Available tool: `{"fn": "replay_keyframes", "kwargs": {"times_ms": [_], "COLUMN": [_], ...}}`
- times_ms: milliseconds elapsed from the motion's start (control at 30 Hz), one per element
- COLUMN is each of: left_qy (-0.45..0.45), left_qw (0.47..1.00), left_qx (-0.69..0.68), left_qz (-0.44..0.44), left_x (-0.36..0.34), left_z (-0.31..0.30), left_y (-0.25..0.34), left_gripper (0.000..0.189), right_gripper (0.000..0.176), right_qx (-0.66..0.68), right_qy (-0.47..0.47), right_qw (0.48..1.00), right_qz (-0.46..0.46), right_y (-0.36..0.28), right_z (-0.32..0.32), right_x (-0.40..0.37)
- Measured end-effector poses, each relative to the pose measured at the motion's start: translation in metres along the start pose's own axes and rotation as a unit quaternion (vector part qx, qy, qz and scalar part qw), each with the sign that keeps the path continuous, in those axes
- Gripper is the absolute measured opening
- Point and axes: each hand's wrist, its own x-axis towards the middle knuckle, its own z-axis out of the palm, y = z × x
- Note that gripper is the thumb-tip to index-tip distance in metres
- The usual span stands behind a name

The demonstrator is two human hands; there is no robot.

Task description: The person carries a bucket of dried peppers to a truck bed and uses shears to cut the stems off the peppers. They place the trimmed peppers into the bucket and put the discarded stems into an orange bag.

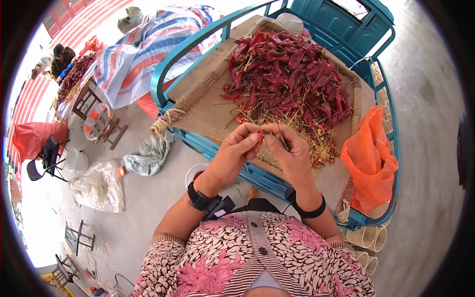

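Observation:
My left hand (232, 157) is closed around a dried red chili (258, 140), which shows between thumb and fingers. Close beside it, my right hand (292, 151) is pinched, its fingertips almost meeting the left ones. A thin brown chili stem (283, 138) pokes out from the right fingers; part of it is hidden. Both hands hang over the near edge of a woven mat (200, 111) on a teal cart bed. Beyond them lies a large heap of dried red chilies (292, 74). Loose stems and yellowish scraps (320, 141) lie on the heap's near side.
The teal cart rail (163, 69) curves around the left. An orange plastic bag (368, 158) stands at the right corner. A white bucket (197, 172) is below the cart edge. Striped sheeting (148, 49) covers a pile; a person (63, 62) in blue gloves works far left.

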Motion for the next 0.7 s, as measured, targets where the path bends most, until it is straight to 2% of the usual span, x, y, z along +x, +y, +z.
{"fn": "replay_keyframes", "kwargs": {"times_ms": [133,233,333,433,567,667,700], "left_qy": [-0.013,-0.021,-0.027,-0.028,-0.045,-0.037,-0.030], "left_qw": [0.999,0.999,0.999,0.998,0.995,0.990,0.991], "left_qx": [-0.042,-0.026,0.015,0.026,-0.007,-0.065,-0.062], "left_qz": [-0.005,-0.014,-0.035,-0.057,-0.086,-0.122,-0.116], "left_x": [-0.004,-0.009,-0.016,-0.022,-0.025,-0.031,-0.033], "left_z": [-0.001,-0.002,-0.004,-0.005,-0.014,-0.015,-0.016], "left_y": [0.001,0.004,0.010,0.010,0.009,0.014,0.014], "left_gripper": [0.014,0.013,0.013,0.013,0.014,0.011,0.010], "right_gripper": [0.020,0.019,0.013,0.011,0.014,0.019,0.022], "right_qx": [-0.134,-0.160,-0.026,0.039,0.138,0.025,-0.048], "right_qy": [0.005,-0.013,-0.063,-0.057,-0.059,-0.039,-0.048], "right_qw": [0.983,0.975,0.997,0.998,0.984,0.998,0.997], "right_qz": [-0.126,-0.155,-0.018,-0.009,0.096,0.030,-0.027], "right_y": [0.003,0.003,0.006,0.012,0.004,0.004,0.004], "right_z": [0.001,0.000,-0.002,0.003,0.013,0.017,0.017], "right_x": [0.001,0.001,-0.007,-0.010,-0.012,-0.013,-0.014]}}
